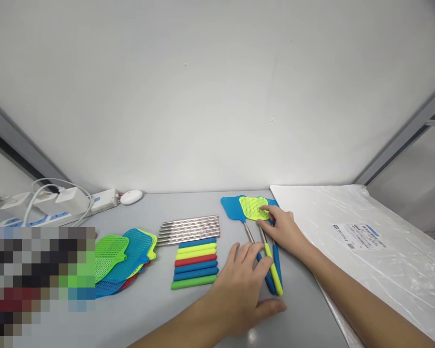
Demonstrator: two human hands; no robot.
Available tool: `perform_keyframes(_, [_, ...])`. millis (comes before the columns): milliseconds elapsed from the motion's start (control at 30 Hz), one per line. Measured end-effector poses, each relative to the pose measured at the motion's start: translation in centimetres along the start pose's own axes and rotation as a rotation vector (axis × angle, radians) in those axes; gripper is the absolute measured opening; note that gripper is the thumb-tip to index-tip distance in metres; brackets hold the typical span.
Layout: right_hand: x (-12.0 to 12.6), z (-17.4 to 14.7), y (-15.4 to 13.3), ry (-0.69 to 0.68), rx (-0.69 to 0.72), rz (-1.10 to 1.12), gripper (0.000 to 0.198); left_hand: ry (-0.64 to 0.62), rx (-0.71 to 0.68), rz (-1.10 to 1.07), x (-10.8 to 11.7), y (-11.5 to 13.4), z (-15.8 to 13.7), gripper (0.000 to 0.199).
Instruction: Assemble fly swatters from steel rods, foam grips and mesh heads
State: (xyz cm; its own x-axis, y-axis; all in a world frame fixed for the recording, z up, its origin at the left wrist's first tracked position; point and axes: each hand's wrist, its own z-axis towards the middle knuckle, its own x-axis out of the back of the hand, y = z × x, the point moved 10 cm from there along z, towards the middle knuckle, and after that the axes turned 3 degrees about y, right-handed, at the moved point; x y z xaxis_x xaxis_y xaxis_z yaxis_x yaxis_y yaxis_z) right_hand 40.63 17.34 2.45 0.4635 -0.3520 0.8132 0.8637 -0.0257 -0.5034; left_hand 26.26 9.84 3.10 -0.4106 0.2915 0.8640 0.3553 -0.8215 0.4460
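Two hands over a yellow fly swatter [253,210] that lies between two blue swatters [232,208], right of centre in the frame.
In the head view, the left hand [241,287], at lower centre, spreads its fingers wide over the swatters' handles, thumb well apart; whether its fingertips touch the handles I cannot tell. The right hand [282,227] has index finger and thumb slightly apart, the index over the yellow mesh and the thumb near the shaft; its other fingers are partly hidden. At the centre, metal rods [190,229] lie above a row of coloured grips [195,263]. Loose swatter heads [110,256] overlap at lower left, below a power strip [103,199]. A plastic-wrapped package [348,208] fills the right side.
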Motion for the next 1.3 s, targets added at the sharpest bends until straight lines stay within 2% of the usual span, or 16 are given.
perform_keyframes(100, [-0.1,0.3,0.0,0.017,-0.011,-0.011,0.034,-0.021,0.003,0.023,-0.6,-0.3,-0.3,0.068])
perform_keyframes(300, [-0.5,0.7,0.2,0.022,-0.021,-0.027,0.033,-0.001,0.044,0.045,-1.0,-0.4,-0.1,0.059])
perform_keyframes(633, [0.6,0.5,0.3,0.040,-0.038,0.002,0.024,0.037,0.026,0.075,-0.8,-0.2,0.3,0.072])
perform_keyframes(967, [0.9,0.3,2.2,-0.001,-0.104,0.041,0.019,0.047,-0.002,0.136,-0.5,0.1,0.8,0.060])
perform_keyframes(1133, [0.3,0.2,1.9,-0.063,-0.070,0.001,0.015,0.036,-0.008,0.152,-0.5,0.2,0.8,0.053])
perform_keyframes(1300, [0.3,0.2,1.7,-0.062,-0.064,-0.057,0.016,0.033,-0.007,0.165,-0.6,0.3,0.8,0.051])
